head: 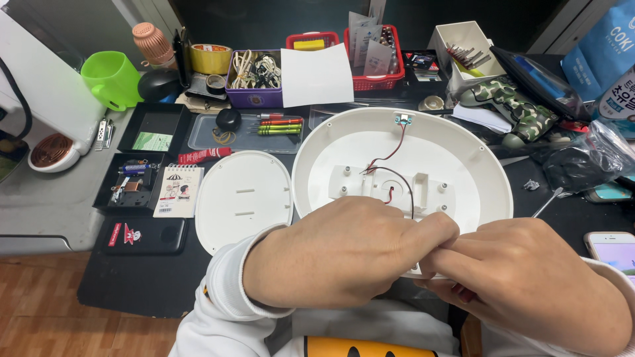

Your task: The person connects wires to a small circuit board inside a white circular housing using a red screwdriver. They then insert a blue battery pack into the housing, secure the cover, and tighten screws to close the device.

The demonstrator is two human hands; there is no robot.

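A large white oval plastic shell [463, 149] lies open side up on the black table, with red and black wires [390, 165] running across its inner plate to a small connector at the far rim. My left hand [344, 254] and my right hand [529, 277] meet at the shell's near rim, fingers curled and pressed together over the edge. What the fingers grip is hidden; a dark red tip shows under my right hand. A smaller white oval cover [243, 198] lies flat to the left of the shell.
Behind the shell: a clear tray with screwdrivers [278, 125], a purple box of cables [254, 76], red baskets [374, 63], a green cup [112, 79]. At left lie black trays [155, 125], a small notepad [177, 192]. At right, a phone [612, 248], camouflage gloves [516, 106].
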